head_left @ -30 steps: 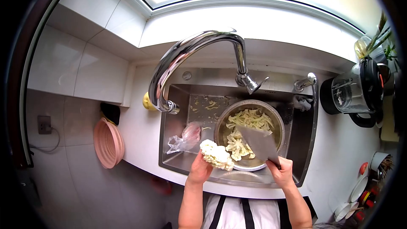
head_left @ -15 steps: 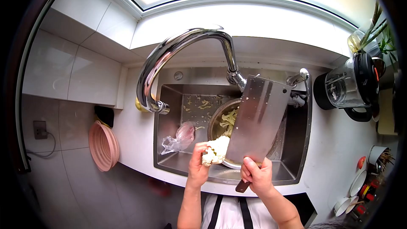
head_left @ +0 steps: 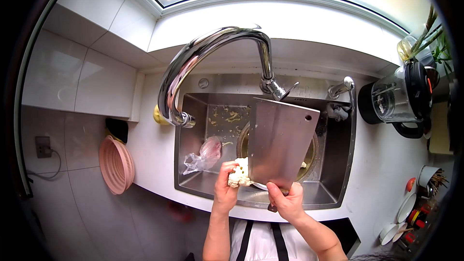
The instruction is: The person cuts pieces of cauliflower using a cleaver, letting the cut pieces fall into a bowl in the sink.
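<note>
Cleaver (head_left: 282, 140) farther left, clasped in right hand (head_left: 289, 203), cauliflower (head_left: 239, 175) beside it, pinched in left hand (head_left: 225, 191)

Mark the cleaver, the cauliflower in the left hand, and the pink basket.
Cleaver (head_left: 281, 143), head view: middle of the blade.
Cauliflower (head_left: 239, 174), head view: exposed florets.
Pink basket (head_left: 117, 166), head view: its wall.

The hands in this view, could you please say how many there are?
2: the left hand holds the cauliflower, left of the cleaver; the right hand holds that cleaver at the sink's near edge. None seems hidden.
</note>
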`<state>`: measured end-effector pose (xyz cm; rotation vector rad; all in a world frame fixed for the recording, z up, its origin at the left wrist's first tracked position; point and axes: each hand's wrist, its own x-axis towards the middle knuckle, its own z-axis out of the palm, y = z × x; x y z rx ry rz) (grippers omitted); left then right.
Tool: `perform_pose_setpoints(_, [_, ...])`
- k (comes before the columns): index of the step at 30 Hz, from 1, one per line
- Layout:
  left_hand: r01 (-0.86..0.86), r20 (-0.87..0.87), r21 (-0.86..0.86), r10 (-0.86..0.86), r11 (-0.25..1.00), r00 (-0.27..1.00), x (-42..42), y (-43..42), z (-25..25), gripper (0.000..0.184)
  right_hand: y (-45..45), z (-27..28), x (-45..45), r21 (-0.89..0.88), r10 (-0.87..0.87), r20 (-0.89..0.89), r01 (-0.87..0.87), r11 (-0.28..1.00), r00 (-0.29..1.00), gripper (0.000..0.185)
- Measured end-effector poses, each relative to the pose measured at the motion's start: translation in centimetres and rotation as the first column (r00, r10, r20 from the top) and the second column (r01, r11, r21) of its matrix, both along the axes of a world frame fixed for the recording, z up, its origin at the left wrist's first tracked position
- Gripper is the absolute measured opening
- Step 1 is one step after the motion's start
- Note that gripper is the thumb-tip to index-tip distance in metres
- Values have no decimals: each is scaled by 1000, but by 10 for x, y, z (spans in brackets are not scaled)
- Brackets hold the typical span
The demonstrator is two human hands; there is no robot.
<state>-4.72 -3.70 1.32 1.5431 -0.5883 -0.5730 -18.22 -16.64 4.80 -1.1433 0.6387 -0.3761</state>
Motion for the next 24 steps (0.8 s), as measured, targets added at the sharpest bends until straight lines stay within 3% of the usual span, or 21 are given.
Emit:
perform_pose_setpoints(3, [-29,-2,2,29,1000,1000,-3,-1,1,26,-3,5,7,346,-41,13,34,938,999,15])
perform_pose_setpoints(6, [-1,45,-49,3,999,999,1,-2,-6,28,-9,6,14,667,-102,52,41,744,993,17])
perform_pose_setpoints(8, [32,129,63,-40,998,991,2,0,-16,28,-12,1,15,791,-121,108,-11,612,987,16])
perform_pose_setpoints(9, [44,169,120,-64,992,983,2,1,-18,29,-13,3,16,782,-127,109,-5,623,986,19])
perform_pose_setpoints(11, [-73,-54,98,79,992,995,-4,-1,-18,28,-16,5,12,721,-158,53,72,689,986,17])
perform_pose_setpoints(14, [-232,-468,-15,198,973,861,-5,-5,-15,32,-24,-11,-6,472,-193,-20,180,863,981,14])
perform_pose_setpoints(16, [-353,-717,-65,202,934,667,-7,-7,-20,37,-31,-26,-27,95,-222,-189,243,965,956,10])
perform_pose_setpoints(17, [-354,-781,-80,162,932,603,-8,-8,-20,37,-38,-35,-42,-126,-209,-238,183,975,949,9])
perform_pose_setpoints(19, [-358,-890,-110,69,927,451,-12,-12,-21,37,-52,-34,-58,-496,-221,-281,56,867,934,7])
perform_pose_setpoints(21, [-343,-950,-136,-23,929,313,-18,-22,-17,35,-54,-35,-78,-607,-211,-321,-29,794,923,9])
perform_pose_setpoints(24, [-405,-985,-20,50,914,163,-30,-36,-22,32,-50,-35,-100,-764,-235,-290,-76,641,928,29])
